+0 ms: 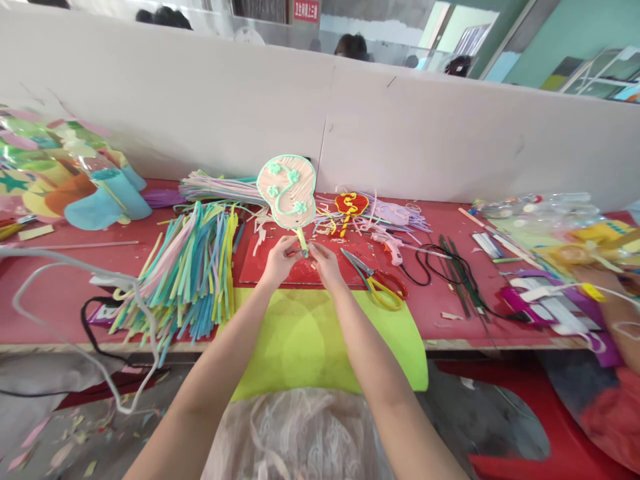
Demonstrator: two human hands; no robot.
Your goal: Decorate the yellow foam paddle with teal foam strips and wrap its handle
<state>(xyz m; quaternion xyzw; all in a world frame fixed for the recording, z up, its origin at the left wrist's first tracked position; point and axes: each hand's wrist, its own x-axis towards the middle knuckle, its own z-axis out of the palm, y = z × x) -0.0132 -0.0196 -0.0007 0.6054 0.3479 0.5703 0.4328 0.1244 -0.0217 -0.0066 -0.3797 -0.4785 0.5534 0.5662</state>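
Note:
A fan (286, 193) made of pipe cleaners stands upright before me, peach-coloured with a mint rim, mint flowers and a curved mint line. My left hand (281, 259) is closed on the lower end of its pale yellow handle (301, 239). From the other side, my right hand (325, 262) pinches the same handle end; the fingertips partly hide it. Beneath both hands lies a red board (257, 260). Scissors (383, 287) with yellow and red handles rest to the right. A smaller red and yellow fan (351, 205) lies behind them, near a pink glue gun (390, 247).
Bundles of pastel pipe cleaners (187, 267) cover the table's left side. A yellow-green sheet (315, 340) hangs over the front edge. White board (200, 113) walls off the back. Black cable (425, 263) coils at right, where another person's arm (607, 293) reaches in.

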